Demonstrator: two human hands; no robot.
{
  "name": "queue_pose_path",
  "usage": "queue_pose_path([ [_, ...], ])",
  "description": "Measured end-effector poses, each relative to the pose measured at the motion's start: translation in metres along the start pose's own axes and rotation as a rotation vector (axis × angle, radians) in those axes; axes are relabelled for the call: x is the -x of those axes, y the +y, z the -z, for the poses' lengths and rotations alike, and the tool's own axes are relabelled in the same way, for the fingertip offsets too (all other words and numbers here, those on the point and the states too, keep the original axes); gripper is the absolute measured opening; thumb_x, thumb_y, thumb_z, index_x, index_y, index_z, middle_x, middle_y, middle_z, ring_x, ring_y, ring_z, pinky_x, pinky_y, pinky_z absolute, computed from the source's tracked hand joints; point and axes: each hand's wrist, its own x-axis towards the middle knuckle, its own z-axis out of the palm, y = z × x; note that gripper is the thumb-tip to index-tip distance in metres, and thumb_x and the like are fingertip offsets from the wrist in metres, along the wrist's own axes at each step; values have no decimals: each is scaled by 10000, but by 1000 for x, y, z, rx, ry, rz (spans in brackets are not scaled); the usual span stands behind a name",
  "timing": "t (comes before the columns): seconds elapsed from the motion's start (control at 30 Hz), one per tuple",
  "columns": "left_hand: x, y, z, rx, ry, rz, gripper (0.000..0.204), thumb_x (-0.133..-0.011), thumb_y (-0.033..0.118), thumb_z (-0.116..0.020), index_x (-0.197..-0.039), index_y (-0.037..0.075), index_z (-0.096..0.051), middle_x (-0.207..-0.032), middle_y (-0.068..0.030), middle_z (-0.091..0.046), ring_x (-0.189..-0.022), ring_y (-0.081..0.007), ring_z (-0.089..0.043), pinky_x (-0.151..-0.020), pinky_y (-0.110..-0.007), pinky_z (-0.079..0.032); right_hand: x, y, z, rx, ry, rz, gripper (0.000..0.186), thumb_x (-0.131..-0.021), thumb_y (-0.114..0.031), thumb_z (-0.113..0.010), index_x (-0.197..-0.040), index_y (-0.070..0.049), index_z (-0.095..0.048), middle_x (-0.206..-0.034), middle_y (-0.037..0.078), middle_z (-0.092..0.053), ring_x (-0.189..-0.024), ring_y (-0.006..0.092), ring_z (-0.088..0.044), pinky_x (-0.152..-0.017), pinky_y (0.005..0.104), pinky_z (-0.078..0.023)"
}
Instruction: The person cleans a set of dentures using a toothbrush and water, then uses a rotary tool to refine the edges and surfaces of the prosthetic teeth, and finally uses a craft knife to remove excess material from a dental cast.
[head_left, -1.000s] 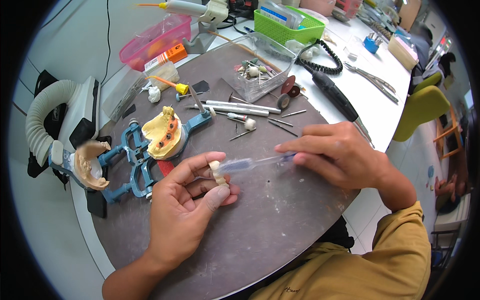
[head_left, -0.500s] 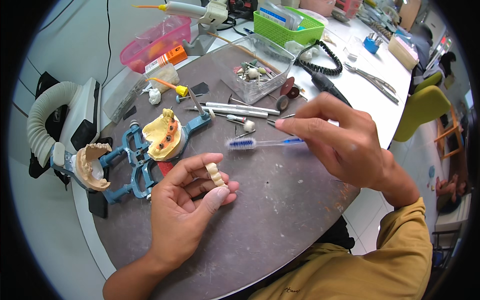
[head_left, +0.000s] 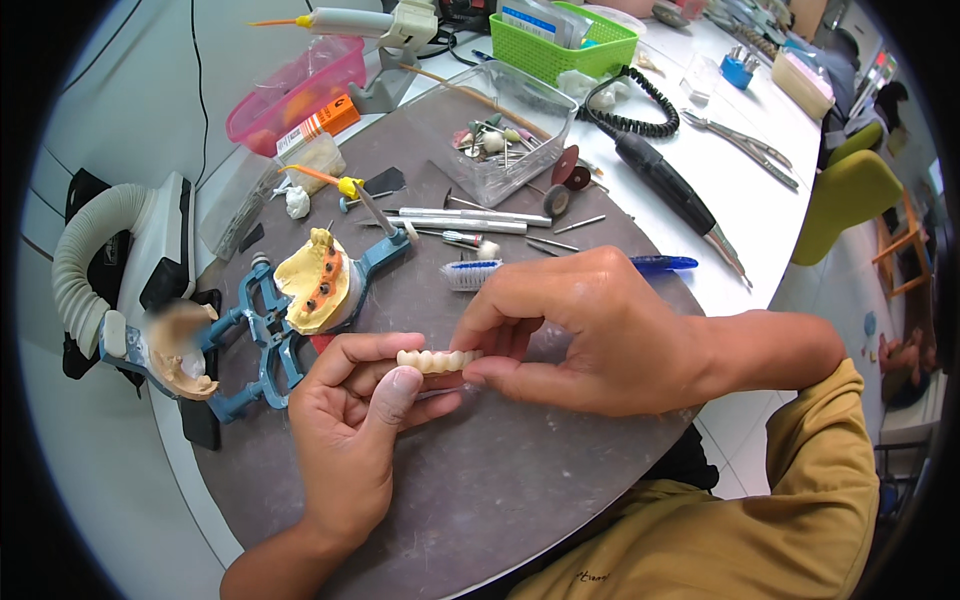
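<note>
A cream-coloured dental bridge (head_left: pixel 432 361) of several joined teeth lies level between my two hands. My left hand (head_left: pixel 365 400) pinches its left end between thumb and fingers. The thumb and fingertips of my right hand (head_left: pixel 570 335) close on its right end. Behind my right hand a brush with clear bristles (head_left: pixel 470 275) lies on the bench, its blue handle partly covered by the hand. Left of my hands stands a blue articulator (head_left: pixel 270 325). It carries a yellow dental model (head_left: pixel 312 285) with an orange gum strip and dark posts, and a second, tan model (head_left: pixel 185 350).
Metal hand tools (head_left: pixel 470 222) and small burs lie behind my hands. A clear tray of rotary bits (head_left: pixel 500 150) sits farther back. A black handpiece (head_left: pixel 670 185) with a coiled cord rests at the right, near long pliers (head_left: pixel 745 150). A white hose (head_left: pixel 80 250) stands left.
My right hand has come left and down from above the brush to grip the bridge's right end. The bridge has turned from slanting to level. The view has shifted slightly.
</note>
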Motion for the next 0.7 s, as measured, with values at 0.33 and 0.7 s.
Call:
queue_pose_path([
  [0.33, 1, 0, 2, 14, -24, -45, 186, -994, 31, -585, -1160, -52, -574, -1081, -207, -692, -989, -266, -719, -838, -355, -632, 0, 0, 7, -86, 33, -36, 158, -858, -13, -728, -998, 47, -687, -866, 92, -707, -764, 137, -702, -679, 263, -580],
  [0.7, 1, 0, 2, 30, -38, -51, 197, -976, 20, -609, -1155, -48, -560, -1087, -196, -679, -981, -267, -719, -834, -352, -633, 0, -1, 10, -78, 12, -55, 210, -863, -10, -742, -1053, 41, -671, -974, 96, -702, -866, 133, -699, -749, 260, -587],
])
